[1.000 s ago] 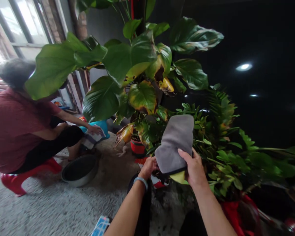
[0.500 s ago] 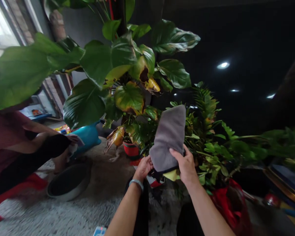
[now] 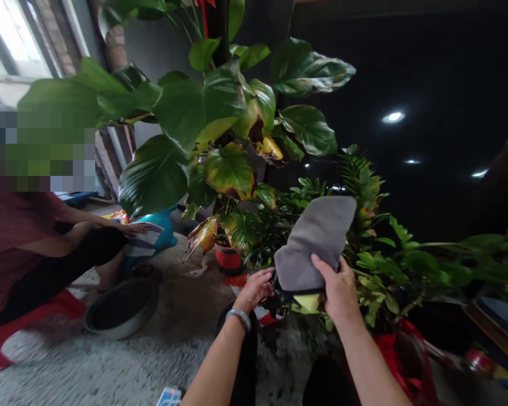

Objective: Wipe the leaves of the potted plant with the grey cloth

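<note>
A folded grey cloth (image 3: 311, 242) with a dark edge and a yellow underside is gripped in my right hand (image 3: 341, 287), thumb on top and fingers beneath. It is held out over the low plants. Just left of the cloth is my left hand (image 3: 256, 290), with a pale bracelet (image 3: 241, 318) at the wrist. Its fingers are loosely spread near dark leaves and seem to hold nothing. Behind both hands rises a large leafy plant (image 3: 228, 169), some of its leaves yellow and brown at the edges.
At left a person (image 3: 29, 242) sits on a red stool (image 3: 46, 310), a hand on a pale cloth (image 3: 146, 239). A grey basin (image 3: 121, 332) stands on the floor. Nearby are a red pot (image 3: 228, 258), a red bag (image 3: 415, 361) and more greenery (image 3: 381, 270) at right.
My right hand has moved right and tilted the cloth further that way. My left hand has come away from the cloth's edge, its fingers extending. The seated person's hand has shifted.
</note>
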`<act>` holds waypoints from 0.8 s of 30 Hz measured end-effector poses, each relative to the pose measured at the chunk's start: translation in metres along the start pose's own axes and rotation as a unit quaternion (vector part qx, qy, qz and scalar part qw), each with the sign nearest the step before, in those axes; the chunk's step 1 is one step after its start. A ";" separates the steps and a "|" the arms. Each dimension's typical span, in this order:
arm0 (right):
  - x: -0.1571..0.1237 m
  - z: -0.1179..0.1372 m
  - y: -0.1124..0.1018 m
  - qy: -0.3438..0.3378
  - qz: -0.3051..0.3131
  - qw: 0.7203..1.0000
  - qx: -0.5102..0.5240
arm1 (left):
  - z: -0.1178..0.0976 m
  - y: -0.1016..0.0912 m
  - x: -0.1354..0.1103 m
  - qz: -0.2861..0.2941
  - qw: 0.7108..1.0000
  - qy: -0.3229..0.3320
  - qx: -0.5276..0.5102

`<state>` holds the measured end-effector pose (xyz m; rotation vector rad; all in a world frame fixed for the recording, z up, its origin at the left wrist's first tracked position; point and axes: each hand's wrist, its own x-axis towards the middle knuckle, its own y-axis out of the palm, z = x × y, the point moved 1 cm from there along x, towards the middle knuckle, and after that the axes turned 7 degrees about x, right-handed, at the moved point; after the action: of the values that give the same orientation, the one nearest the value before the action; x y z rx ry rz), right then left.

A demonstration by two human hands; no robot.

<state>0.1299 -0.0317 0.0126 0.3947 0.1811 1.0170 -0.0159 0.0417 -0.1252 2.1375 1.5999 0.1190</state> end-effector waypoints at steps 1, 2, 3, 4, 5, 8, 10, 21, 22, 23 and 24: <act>0.007 0.000 -0.001 0.020 -0.014 1.000 0.005 | 0.000 -0.001 0.001 0.010 1.000 -0.005 -0.013; 0.010 -0.005 -0.004 0.058 -0.023 0.998 0.007 | 0.000 -0.002 0.001 0.020 0.999 -0.012 -0.023; 0.006 -0.013 -0.007 0.105 -0.025 0.994 0.007 | 0.001 -0.004 0.001 0.026 0.999 -0.019 -0.031; -0.002 -0.024 -0.011 0.153 -0.021 0.988 0.003 | 0.001 -0.005 0.001 0.028 0.999 -0.026 -0.034; -0.014 -0.034 -0.016 0.192 -0.014 0.981 -0.003 | 0.001 -0.006 0.000 0.024 0.999 -0.032 -0.034; -0.051 -0.046 -0.023 0.219 0.006 0.975 -0.033 | 0.001 -0.008 0.000 0.012 0.998 -0.042 -0.040; -0.057 -0.033 -0.020 0.177 0.022 0.983 -0.043 | 0.000 -0.006 -0.001 0.024 0.998 -0.033 -0.040; -0.017 -0.044 -0.034 0.226 -0.077 0.970 0.049 | 0.002 -0.005 -0.002 0.028 0.999 -0.028 -0.002; -0.031 -0.053 -0.036 0.260 -0.051 0.964 0.037 | 0.003 -0.006 -0.001 0.024 0.999 -0.031 0.004; -0.044 -0.057 -0.036 0.273 -0.026 0.961 0.026 | 0.004 -0.006 0.000 0.019 0.999 -0.032 0.008; -0.054 -0.056 -0.034 0.271 -0.003 0.962 0.014 | 0.004 -0.007 0.000 0.014 0.999 -0.033 0.009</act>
<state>0.1105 -0.0807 -0.0540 0.1318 0.6895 1.0999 -0.0202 0.0421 -0.1319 2.1558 1.5390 0.0414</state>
